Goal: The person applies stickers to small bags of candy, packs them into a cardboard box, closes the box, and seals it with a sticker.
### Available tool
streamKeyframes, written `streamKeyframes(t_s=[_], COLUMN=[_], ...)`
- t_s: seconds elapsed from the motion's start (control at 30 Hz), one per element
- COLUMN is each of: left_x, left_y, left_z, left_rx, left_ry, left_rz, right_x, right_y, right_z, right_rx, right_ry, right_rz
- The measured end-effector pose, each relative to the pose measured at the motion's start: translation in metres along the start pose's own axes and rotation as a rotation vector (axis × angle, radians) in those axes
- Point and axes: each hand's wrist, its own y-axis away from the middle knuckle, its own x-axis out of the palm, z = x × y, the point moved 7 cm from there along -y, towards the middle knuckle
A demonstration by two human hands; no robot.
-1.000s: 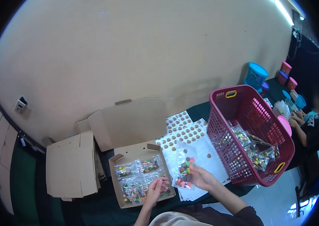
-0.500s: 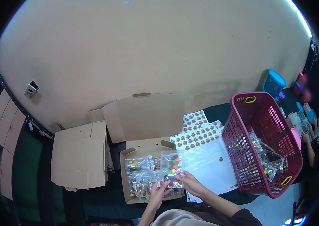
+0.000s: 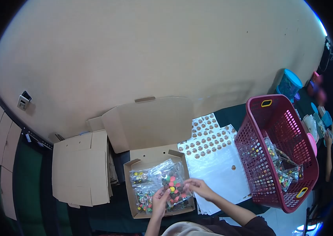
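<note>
A clear bag of colourful round candies [image 3: 175, 185] is held over the open cardboard box [image 3: 131, 206]. My left hand [image 3: 159, 200] grips the bag's lower left side, with the thumb on its front. At the bag's right edge, my right hand [image 3: 200, 188] has its fingers pinched together; what is between them is too small to make out. More candy bags [image 3: 143, 195] lie inside the box, partly hidden by the held bag. The box lid stands up behind, against the wall.
Right of the box are sheets of round stickers [image 3: 209, 143]. A maroon basket [image 3: 282, 153] with candy bags stands further right. Folded cardboard boxes [image 3: 80, 169] are stacked at the left. Blue tubs [image 3: 289, 84] stand behind the basket. Another person's arm [image 3: 329, 157] shows at the far right.
The candy bag has moved left from the sticker sheets to over the box. My left hand has taken hold of it. The view has shifted too.
</note>
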Motion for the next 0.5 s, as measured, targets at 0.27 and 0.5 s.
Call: streamKeyframes(t_s=[0.27,0.5], left_x=[-0.023,-0.019], left_y=[-0.008,-0.011], left_z=[0.000,0.004], left_rx=[-0.016,-0.128], left_ry=[0.144,0.357], left_rz=[0.010,0.004], right_x=[-0.169,-0.174], right_y=[-0.120,-0.140], right_z=[-0.074,-0.091], right_rx=[-0.186,-0.087], right_ry=[0.651,0.950], right_rz=[-0.720,-0.938])
